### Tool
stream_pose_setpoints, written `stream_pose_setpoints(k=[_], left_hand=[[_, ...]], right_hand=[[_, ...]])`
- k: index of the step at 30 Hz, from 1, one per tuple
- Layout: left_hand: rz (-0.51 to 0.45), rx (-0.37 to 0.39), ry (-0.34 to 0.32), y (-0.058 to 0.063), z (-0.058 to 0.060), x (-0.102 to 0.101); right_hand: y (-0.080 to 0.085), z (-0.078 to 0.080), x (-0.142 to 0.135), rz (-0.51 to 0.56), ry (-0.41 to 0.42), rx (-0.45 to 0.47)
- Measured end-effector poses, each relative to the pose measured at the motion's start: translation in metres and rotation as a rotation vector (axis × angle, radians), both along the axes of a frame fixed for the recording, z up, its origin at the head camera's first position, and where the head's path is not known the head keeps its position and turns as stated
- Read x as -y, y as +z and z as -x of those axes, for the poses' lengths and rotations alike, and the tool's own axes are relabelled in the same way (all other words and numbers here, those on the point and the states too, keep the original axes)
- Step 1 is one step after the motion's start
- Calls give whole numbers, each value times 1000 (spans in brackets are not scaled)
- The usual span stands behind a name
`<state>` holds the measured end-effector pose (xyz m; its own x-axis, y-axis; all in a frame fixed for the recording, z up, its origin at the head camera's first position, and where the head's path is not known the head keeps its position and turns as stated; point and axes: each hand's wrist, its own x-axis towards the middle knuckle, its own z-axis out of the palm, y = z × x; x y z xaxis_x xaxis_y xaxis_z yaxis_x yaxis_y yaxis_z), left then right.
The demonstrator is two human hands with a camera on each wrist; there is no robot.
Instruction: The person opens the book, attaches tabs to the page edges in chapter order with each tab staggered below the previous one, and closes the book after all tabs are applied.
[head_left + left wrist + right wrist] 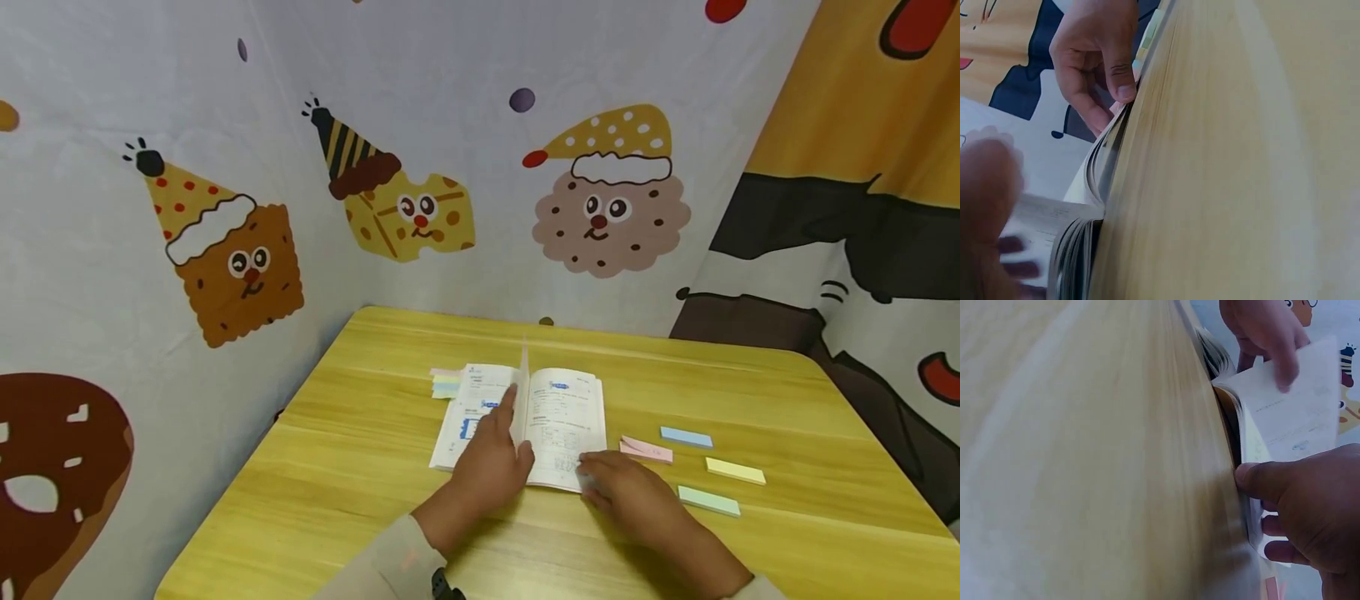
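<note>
An open book (566,425) with printed pages lies on the table, one leaf (523,367) standing upright near its spine. My left hand (483,462) is over the left page, its index finger extended along the raised leaf. In the right wrist view, the left thumb overlaps that leaf (1310,412). With the thumb at the lower edge and the fingers over the page, my right hand (633,496) pinches the book's lower right corner. The left wrist view also shows this right hand (1097,56) at the page edges.
Colored index tabs (446,383) stick out from the book's left side. Right of the book lie sticky-note pads: pink (647,451), blue (686,437), yellow (735,471) and green (708,501). A cartoon-printed cloth (480,292) hangs behind the wooden table (322,500).
</note>
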<state>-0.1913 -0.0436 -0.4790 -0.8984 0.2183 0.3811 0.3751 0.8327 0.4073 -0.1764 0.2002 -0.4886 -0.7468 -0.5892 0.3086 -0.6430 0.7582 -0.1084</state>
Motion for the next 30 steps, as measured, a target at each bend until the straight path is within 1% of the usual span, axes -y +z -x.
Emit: stream_pose_setpoints(k=[2,3,5,6,7,9,10,11,12,14,16,18,19,21,24,27,30], left_hand=[[-56,-90,69,0,1,3],[-55,-140,105,0,2,4],[-2,-230,172,0,4,7],[34,-255,206,0,5,8],[73,-262,235,0,6,10],[161,-242,263,0,8,11],[210,-223,252,1,8,12],[255,-199,225,1,8,12],[301,-177,182,1,8,12],[381,-149,46,1,7,11],[435,-121,-100,0,5,9],[446,-86,-207,-2,3,7],[443,-65,-239,-2,2,6],[437,-29,-261,-2,0,4],[421,8,-258,0,-2,1],[430,25,-250,0,-2,-1],[442,22,-236,0,-3,-3]], right_hand=[[0,1,0,-6,-6,19],[1,2,0,-7,-8,28],[2,2,-1,-6,-5,47],[3,3,-1,-7,-1,55],[3,3,-1,-6,3,62],[4,4,-2,-2,11,72],[4,4,-2,-2,17,76],[5,4,-2,-3,22,80],[5,4,-2,-7,29,81],[5,5,-2,-14,43,78],[6,5,-2,-22,59,67],[6,4,-2,-33,69,44],[6,4,-2,-38,70,32],[7,3,-2,-50,67,6],[9,2,-1,-60,49,-39],[12,1,-1,-42,42,-105],[15,2,-2,-8,54,-191]])
